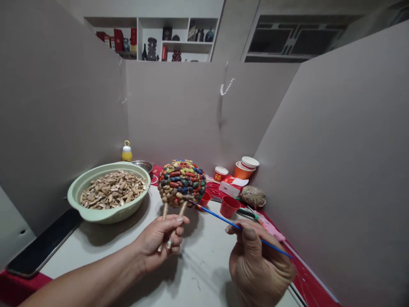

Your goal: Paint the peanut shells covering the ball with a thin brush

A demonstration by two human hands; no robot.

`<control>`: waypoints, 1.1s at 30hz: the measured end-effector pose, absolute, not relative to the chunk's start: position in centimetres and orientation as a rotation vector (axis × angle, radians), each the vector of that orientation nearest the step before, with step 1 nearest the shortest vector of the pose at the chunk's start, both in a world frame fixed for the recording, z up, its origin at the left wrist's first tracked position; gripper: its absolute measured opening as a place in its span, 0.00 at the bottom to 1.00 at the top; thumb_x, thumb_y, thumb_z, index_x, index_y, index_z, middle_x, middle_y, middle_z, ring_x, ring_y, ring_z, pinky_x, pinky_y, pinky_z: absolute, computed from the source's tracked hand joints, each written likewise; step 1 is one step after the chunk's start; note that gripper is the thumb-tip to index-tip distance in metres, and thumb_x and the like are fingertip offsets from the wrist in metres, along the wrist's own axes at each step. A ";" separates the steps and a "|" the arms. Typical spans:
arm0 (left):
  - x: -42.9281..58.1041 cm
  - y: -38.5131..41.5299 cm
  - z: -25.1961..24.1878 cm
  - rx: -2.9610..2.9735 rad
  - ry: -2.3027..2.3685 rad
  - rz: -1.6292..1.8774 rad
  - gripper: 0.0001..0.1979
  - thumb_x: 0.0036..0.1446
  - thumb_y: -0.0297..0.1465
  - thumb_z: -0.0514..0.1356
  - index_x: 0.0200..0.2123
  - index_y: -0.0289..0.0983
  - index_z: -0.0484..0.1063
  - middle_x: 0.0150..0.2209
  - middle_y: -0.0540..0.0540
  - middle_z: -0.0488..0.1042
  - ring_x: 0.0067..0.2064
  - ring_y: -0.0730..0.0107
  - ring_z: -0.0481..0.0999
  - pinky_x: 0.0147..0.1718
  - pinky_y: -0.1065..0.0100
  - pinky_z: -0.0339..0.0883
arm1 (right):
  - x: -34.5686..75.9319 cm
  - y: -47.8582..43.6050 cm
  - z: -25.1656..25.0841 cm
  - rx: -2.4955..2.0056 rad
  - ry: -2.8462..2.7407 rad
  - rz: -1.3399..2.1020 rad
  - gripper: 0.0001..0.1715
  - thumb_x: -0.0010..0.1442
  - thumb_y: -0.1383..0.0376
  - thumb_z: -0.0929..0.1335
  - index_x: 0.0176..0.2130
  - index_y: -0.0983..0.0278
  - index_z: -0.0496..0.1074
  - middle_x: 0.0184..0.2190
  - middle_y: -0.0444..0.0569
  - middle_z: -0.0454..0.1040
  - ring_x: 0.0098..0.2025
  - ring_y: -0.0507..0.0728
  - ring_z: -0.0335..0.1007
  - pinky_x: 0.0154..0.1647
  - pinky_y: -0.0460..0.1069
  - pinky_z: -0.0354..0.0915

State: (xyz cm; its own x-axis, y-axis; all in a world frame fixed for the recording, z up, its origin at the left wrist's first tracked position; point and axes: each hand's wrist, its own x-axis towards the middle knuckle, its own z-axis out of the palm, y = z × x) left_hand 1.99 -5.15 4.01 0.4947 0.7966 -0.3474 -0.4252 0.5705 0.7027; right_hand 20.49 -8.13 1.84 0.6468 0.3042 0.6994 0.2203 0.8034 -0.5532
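Note:
My left hand is closed round the two twine-wrapped legs of a rounded craft figure, holding it up over the white board. Rows of what look like peanuts cover the figure. Most are painted red, blue, green, yellow and brown, while those at the bottom are bare tan with one red spot. Between the fingers of my right hand is a thin blue paintbrush, its tip touching or very near the figure's lower right side. Two small red cups stand behind the brush, one partly hidden by the figure.
A pale green basket of shells stands left, beside a dark phone. A yellow bottle and metal bowl are behind. A twine ball, paper cups and green-handled tool lie right. Grey panels enclose the table.

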 end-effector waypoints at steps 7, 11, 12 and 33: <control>2.1 -4.5 2.8 0.714 0.788 0.798 0.16 0.46 0.35 0.75 0.32 0.34 0.75 0.20 0.56 0.67 0.17 0.83 0.59 0.18 0.76 0.46 | 20.2 -7.7 1.5 -0.682 -0.904 0.029 0.08 0.58 0.64 0.77 0.29 0.62 0.79 0.25 0.43 0.77 0.25 0.50 0.73 0.28 0.47 0.72; 1.9 -3.9 1.2 0.820 0.848 0.869 0.22 0.41 0.42 0.77 0.30 0.35 0.74 0.18 0.57 0.67 0.17 0.81 0.60 0.16 0.75 0.50 | 19.7 -8.1 1.7 -0.710 -0.885 0.056 0.07 0.57 0.64 0.78 0.30 0.63 0.79 0.25 0.43 0.79 0.23 0.50 0.74 0.27 0.46 0.73; 2.0 -3.8 0.9 0.834 0.851 0.880 0.23 0.40 0.43 0.78 0.30 0.35 0.74 0.18 0.57 0.67 0.17 0.80 0.60 0.16 0.75 0.51 | 19.5 -8.2 1.7 -0.706 -0.883 0.065 0.07 0.56 0.64 0.78 0.30 0.63 0.80 0.25 0.43 0.79 0.23 0.50 0.75 0.27 0.46 0.73; 2.2 -5.3 0.3 0.900 0.776 1.039 0.34 0.57 0.61 0.61 0.38 0.32 0.77 0.23 0.49 0.75 0.16 0.79 0.60 0.17 0.73 0.53 | 17.9 -9.1 3.0 -0.682 -0.783 0.094 0.10 0.49 0.64 0.81 0.29 0.64 0.80 0.24 0.43 0.80 0.21 0.50 0.75 0.24 0.44 0.74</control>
